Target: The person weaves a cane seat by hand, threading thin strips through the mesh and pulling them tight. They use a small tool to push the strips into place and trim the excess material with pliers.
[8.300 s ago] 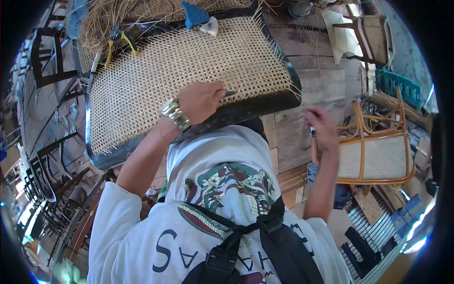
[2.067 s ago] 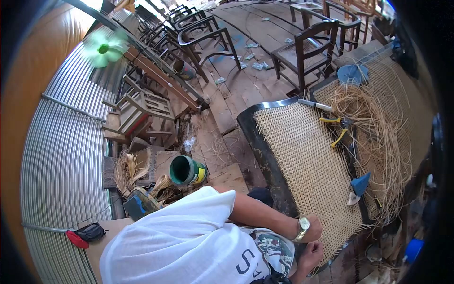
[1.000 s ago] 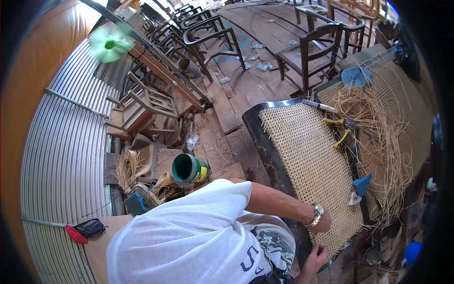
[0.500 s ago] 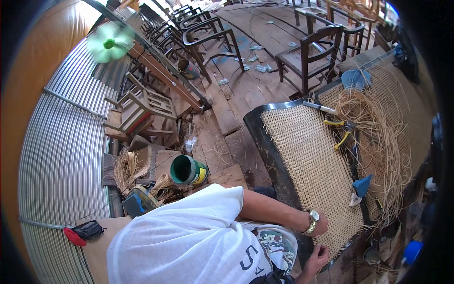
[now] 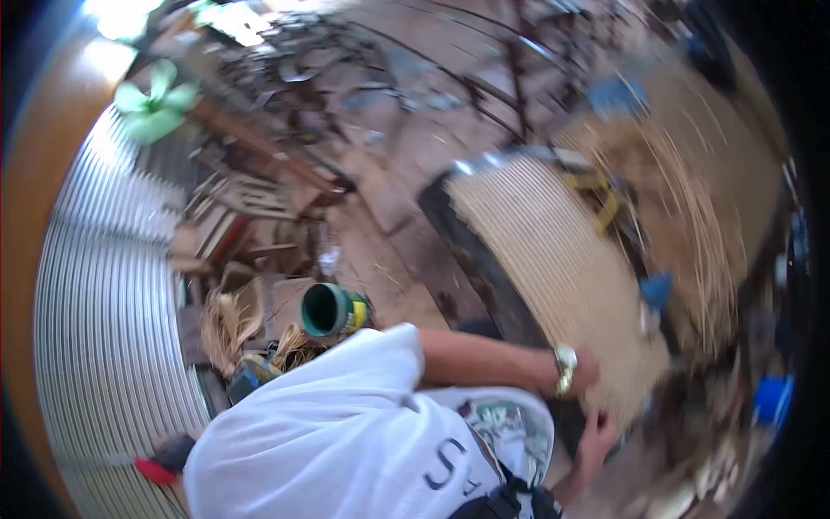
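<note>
Cane panel (image 5: 558, 268) seems mid-work; left hand (image 5: 588, 373) too blurred, right hand (image 5: 596, 435) half-curled, grips I can't tell; next move wants careful fingerwork.

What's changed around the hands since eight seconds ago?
The view has swung to the person's left. The right hand, earlier off to the side, has come in near the left hand by the near edge of the cane panel. The left hand held a dark pointed tool then; blur hides whether it does now. Yellow-handled pliers and the blue piece stay along the panel's far side.
</note>
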Tool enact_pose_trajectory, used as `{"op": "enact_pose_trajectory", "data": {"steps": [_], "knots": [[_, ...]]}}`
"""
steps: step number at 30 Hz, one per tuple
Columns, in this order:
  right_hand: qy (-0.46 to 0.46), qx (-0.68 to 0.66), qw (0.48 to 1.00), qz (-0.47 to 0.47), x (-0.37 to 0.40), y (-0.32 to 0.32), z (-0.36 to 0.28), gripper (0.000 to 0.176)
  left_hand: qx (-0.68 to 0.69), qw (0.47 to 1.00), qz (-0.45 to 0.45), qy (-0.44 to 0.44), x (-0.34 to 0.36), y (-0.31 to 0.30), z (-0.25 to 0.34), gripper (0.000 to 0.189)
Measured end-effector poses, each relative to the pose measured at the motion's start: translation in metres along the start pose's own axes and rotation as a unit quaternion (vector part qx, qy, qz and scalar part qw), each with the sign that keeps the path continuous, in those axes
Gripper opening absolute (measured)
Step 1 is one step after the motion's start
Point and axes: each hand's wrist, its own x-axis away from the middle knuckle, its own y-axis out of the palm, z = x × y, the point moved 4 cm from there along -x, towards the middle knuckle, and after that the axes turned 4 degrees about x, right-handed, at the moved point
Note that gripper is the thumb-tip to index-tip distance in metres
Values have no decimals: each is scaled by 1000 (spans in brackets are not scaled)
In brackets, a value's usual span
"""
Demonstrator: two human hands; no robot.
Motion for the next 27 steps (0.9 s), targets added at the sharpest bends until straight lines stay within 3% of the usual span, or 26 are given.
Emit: {"op": "enact_pose_trajectory", "data": {"steps": [1, 2, 4, 5, 6, 7, 13, 19, 27], "knots": [[-38, -17, 999, -9, 4, -5, -25, 28, 48, 997, -35, -56, 5, -24, 4, 18], [-8, -9, 1000, 14, 7, -8, -36, 25, 81, 990, -80, -83, 13, -44, 7, 21], [21, 0, 1000, -6, 4, -14, -31, 21, 52, 992, -113, 2, 7, -38, 6, 23], [-11, -2, 1000, 10, 1, -14, -29, 22, 89, 990, -96, -53, 5, -43, 1, 25], [0, 26, 1000, 6, 0, -17, -27, 25, 28, 992, -121, 6, 2, -27, -5, 25], [-6, -2, 1000, 9, 0, -18, -24, 27, 70, 982, -145, -98, -2, -50, 3, 29], [62, 5, 997, 33, 6, -13, -22, 27, 69, 990, -118, -46, 1, -51, 6, 29], [81, 3, 997, 7, 8, -14, -34, 25, 77, 990, -102, -60, 5, -52, 6, 32], [114, 61, 991, 43, 8, -11, -41, 24, 64, 994, -82, -28, 5, -54, 8, 24]]}}
